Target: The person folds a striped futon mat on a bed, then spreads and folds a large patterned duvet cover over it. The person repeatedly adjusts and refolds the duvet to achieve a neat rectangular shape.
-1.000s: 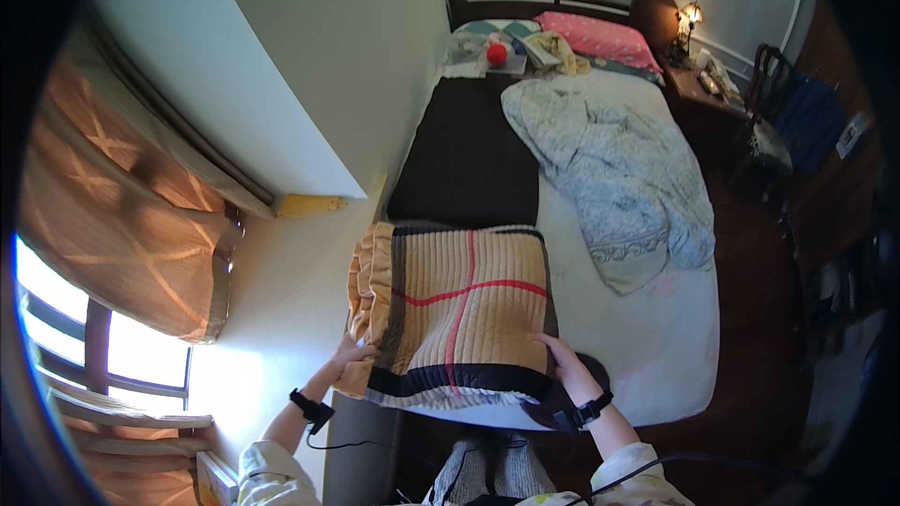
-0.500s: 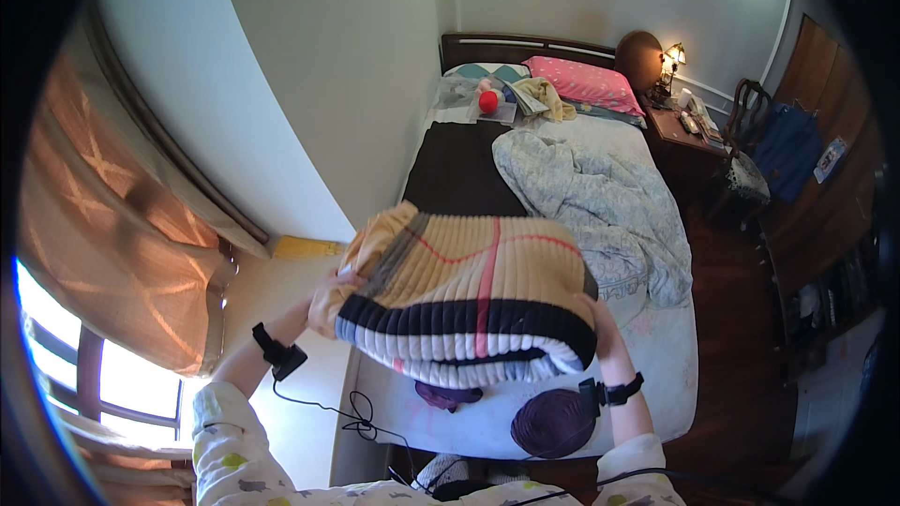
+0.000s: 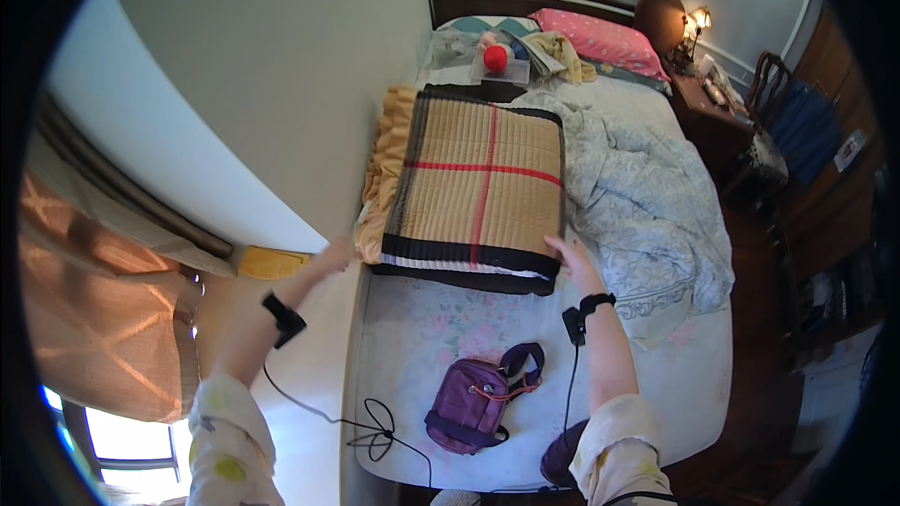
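Note:
A folded quilted cover (image 3: 450, 197), beige with red, black and white bands and a tan ruffled edge on its left, lies flat on the bed. It rests on a black cloth (image 3: 497, 91) that shows at its far end. My left hand (image 3: 333, 258) is just off the cover's near left corner, fingers stretched out and a little blurred, holding nothing. At the near right corner, my right hand (image 3: 577, 262) has its fingers apart, the tips at the cover's edge; whether they touch it is hard to tell.
A purple bag (image 3: 469, 403) lies on the bed's near part, with a dark purple round thing (image 3: 560, 457) partly behind my right sleeve. A rumpled pale quilt (image 3: 647, 215) covers the right side. A red ball (image 3: 495, 58) and a pink pillow (image 3: 605, 40) are at the headboard. Wrist cables trail nearby.
The quilted cover, held up in both hands before, has come down onto the black cloth, and my hands have let go. The purple bag now shows fully.

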The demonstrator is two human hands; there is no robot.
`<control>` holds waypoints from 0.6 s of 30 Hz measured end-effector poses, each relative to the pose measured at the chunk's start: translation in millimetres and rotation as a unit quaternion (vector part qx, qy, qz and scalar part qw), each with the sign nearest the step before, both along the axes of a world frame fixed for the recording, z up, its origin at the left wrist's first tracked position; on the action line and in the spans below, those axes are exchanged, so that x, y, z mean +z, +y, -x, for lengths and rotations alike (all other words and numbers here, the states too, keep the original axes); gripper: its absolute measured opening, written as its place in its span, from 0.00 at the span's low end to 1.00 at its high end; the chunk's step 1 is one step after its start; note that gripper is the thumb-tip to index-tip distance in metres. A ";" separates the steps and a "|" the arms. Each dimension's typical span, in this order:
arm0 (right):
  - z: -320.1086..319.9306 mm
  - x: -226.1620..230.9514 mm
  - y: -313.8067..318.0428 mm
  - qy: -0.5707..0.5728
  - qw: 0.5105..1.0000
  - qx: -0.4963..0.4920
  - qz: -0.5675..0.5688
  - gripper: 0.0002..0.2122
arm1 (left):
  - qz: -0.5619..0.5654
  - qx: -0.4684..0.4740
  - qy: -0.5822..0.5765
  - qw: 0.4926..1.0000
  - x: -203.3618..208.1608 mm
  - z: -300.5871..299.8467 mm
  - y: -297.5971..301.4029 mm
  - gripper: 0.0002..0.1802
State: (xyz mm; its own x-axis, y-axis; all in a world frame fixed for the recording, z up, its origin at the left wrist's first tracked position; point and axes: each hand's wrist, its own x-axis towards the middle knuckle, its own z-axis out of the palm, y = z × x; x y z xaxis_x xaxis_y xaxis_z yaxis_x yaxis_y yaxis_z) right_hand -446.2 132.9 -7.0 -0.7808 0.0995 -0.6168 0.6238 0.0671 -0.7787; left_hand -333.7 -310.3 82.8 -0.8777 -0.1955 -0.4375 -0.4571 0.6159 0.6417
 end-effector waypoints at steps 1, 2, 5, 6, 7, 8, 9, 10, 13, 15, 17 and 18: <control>-2.3 -21.4 -9.2 0.012 1.000 -0.019 -0.003 0.40 | 0.151 -0.073 0.123 0.978 -12.3 -3.7 20.7 0.23; -6.0 -35.9 -13.9 0.030 0.998 -0.045 0.043 0.42 | 0.293 -0.143 0.217 0.920 -20.5 -5.3 43.8 0.23; -13.6 -42.8 -21.0 0.174 0.982 -0.049 0.048 0.42 | 0.193 -0.228 0.294 0.908 -11.0 36.8 94.8 0.23; -13.8 -36.2 -24.6 0.222 0.974 -0.043 0.026 0.41 | 0.159 -0.260 0.340 0.890 -6.4 59.6 111.2 0.23; -15.1 -26.9 -27.9 0.251 0.968 -0.008 -0.003 0.37 | 0.266 -0.242 0.336 0.870 -5.8 79.5 133.0 0.25; -14.9 -17.0 -31.2 0.235 0.967 0.030 -0.091 0.32 | 0.361 -0.215 0.400 0.815 -8.0 95.1 150.3 0.28; -15.3 -8.4 -39.2 0.313 0.913 0.057 -0.255 0.30 | 0.387 -0.210 0.346 0.829 -12.7 106.5 160.4 0.30; -15.6 -1.9 -47.7 0.308 0.850 0.078 -0.420 0.28 | 0.413 -0.201 0.321 0.828 -21.0 117.3 167.3 0.32; -9.7 2.5 -77.7 0.484 0.696 0.172 -0.502 0.26 | 0.401 -0.146 0.206 0.881 -61.5 128.6 153.8 0.37; -13.8 -7.5 -94.2 0.525 0.651 0.206 -0.509 0.25 | 0.408 -0.127 0.166 0.889 -93.1 122.0 120.2 0.39; -20.0 -18.7 -101.0 0.490 0.674 0.269 -0.483 0.24 | 0.465 -0.121 0.162 0.862 -119.2 112.4 89.6 0.38; -23.4 -23.1 -100.4 0.461 0.677 0.313 -0.481 0.24 | 0.452 -0.097 0.194 0.865 -131.1 105.8 83.5 0.38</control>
State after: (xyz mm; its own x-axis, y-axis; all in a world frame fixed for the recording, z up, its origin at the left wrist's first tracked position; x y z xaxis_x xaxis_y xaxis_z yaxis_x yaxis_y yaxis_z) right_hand -422.8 32.6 -30.1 -0.8651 -0.4191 0.2758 -0.4821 0.8466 -0.2255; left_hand -439.6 -226.8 -48.2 -0.9787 -0.1368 0.1531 -0.1472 0.9873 -0.0592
